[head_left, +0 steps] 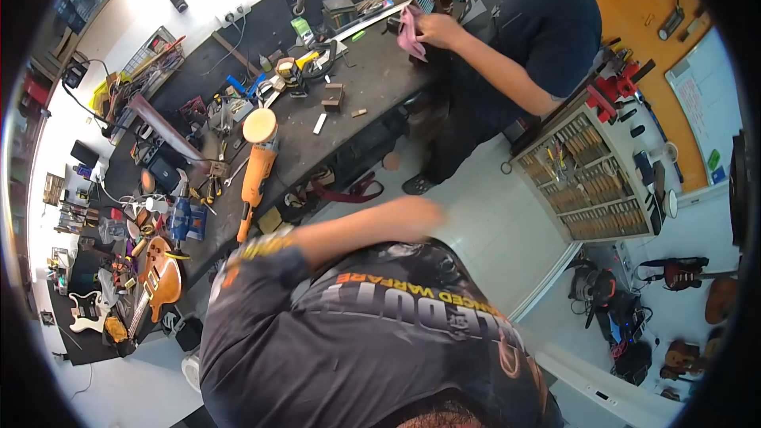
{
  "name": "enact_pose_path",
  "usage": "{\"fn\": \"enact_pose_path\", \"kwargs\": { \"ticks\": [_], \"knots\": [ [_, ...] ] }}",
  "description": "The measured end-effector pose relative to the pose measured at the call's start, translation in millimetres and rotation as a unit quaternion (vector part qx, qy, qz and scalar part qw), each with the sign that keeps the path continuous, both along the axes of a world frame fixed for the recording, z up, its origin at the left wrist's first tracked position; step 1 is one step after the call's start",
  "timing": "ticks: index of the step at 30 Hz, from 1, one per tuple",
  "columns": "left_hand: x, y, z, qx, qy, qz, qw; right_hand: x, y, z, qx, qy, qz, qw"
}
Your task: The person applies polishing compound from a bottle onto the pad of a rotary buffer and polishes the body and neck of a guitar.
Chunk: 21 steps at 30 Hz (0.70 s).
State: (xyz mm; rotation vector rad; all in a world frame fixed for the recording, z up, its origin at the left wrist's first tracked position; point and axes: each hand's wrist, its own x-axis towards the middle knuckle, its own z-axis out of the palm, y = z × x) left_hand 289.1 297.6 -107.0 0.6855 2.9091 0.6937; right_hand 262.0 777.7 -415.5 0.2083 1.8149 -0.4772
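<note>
orange sander [258, 172], one, well apart from one blurred left hand [420, 218], grip unclear

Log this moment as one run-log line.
left grip: across body, blurred, contents unclear | right grip: out of view | orange power tool: at workbench edge | co-worker: touching pink cloth

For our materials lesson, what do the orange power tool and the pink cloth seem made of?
Orange power tool: probably plastic, smooth-looking, evenly coloured; its paler round pad looks matte and thick, perhaps foam. Pink cloth: likely matte fabric, hanging in folds.
</note>
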Motion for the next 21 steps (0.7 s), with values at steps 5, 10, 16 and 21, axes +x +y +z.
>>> {"fn": "enact_pose_path", "kwargs": {
  "ticks": [5,10,16,21],
  "knots": [
    [196.0,-84.7,-80.0,-0.229,-0.479,0.211,0.821,-34.6,-28.6,-2.2,-0.05,-0.004,0.127,0.991],
    [268.0,-59.7,-102.5,-0.097,-0.451,0.263,0.847,-145.6,-207.1,67.2,-0.296,0.238,0.187,0.906],
    [213.4,-82.7,-82.1,-0.193,-0.35,0.212,0.892,-247.3,-491.8,401.0,-0.557,0.646,0.14,0.503],
    [200.0,-119.8,-58.1,-0.137,-0.297,0.265,0.907,-280.3,-577.6,487.5,-0.623,0.629,0.035,0.464]
  ]
}}
